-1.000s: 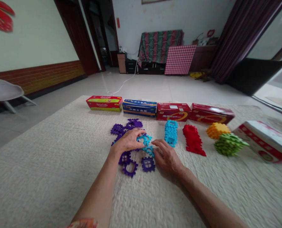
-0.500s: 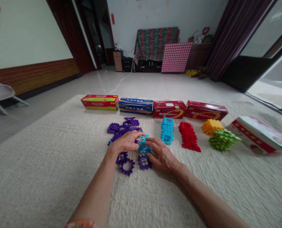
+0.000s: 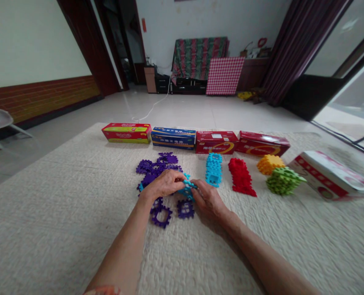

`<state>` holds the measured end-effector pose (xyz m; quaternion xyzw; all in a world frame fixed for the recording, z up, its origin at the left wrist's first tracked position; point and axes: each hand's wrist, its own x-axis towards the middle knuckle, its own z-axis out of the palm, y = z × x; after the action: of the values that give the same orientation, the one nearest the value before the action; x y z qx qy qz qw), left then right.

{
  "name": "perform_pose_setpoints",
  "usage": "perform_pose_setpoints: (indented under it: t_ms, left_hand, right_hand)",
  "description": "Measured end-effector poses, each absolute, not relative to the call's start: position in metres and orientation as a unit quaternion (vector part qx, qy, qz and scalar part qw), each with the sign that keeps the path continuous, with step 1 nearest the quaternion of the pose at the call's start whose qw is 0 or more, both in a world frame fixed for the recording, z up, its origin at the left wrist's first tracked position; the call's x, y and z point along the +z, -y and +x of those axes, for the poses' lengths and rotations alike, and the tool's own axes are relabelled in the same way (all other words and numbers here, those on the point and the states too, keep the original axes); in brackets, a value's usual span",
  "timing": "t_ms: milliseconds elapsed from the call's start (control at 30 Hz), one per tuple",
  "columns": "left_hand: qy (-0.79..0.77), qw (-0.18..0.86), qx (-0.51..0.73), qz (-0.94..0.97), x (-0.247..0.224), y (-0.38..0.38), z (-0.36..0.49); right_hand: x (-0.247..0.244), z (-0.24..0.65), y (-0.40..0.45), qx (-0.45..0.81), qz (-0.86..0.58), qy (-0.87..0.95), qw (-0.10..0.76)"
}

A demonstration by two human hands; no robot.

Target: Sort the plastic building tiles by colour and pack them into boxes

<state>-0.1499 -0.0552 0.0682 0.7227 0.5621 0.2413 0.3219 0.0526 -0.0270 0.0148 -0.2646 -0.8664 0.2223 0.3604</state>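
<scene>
Head view: left hand point(image 3: 167, 183) and right hand point(image 3: 209, 199), close together, pinch light-blue pieces point(image 3: 186, 191); from these, a purple heap point(image 3: 154, 167) lies at ten o'clock, a purple square point(image 3: 185, 209) at six o'clock.

From where I stand, the right hand point(image 3: 211, 201), whose fingers were spread open a second ago, now has its fingertips closed on the blue pieces point(image 3: 188, 191) just beyond the purple square point(image 3: 185, 209). The left hand point(image 3: 166, 183) is a little nearer the right one, above that square's left side. The blue pieces, spread loosely before, now sit bunched together between both hands, beyond the square.
</scene>
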Motion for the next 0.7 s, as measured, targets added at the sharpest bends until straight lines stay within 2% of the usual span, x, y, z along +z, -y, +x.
perform_pose_setpoints:
  t_ms: [100,233,433,600,700]
  left_hand:
    - [-0.566,0.355,0.272,0.693,0.063,0.052,-0.147]
    - [-0.579,0.379,0.297,0.658,0.059,0.05,-0.146]
    - [-0.56,0.432,0.326,0.627,0.06,0.05,-0.135]
    - [-0.576,0.416,0.346,0.613,0.059,0.047,-0.129]
    - [-0.626,0.354,0.382,0.58,0.064,0.046,-0.14]
  right_hand:
    - [0.017,0.055,0.026,0.164,-0.281,0.856,0.401]
    - [0.023,0.057,0.026,0.098,-0.24,0.893,0.369]
    - [0.024,0.057,0.027,0.029,-0.258,0.896,0.361]
    - [0.02,0.067,0.02,0.01,-0.283,0.886,0.367]
    - [0.02,0.077,0.014,-0.009,-0.327,0.87,0.368]
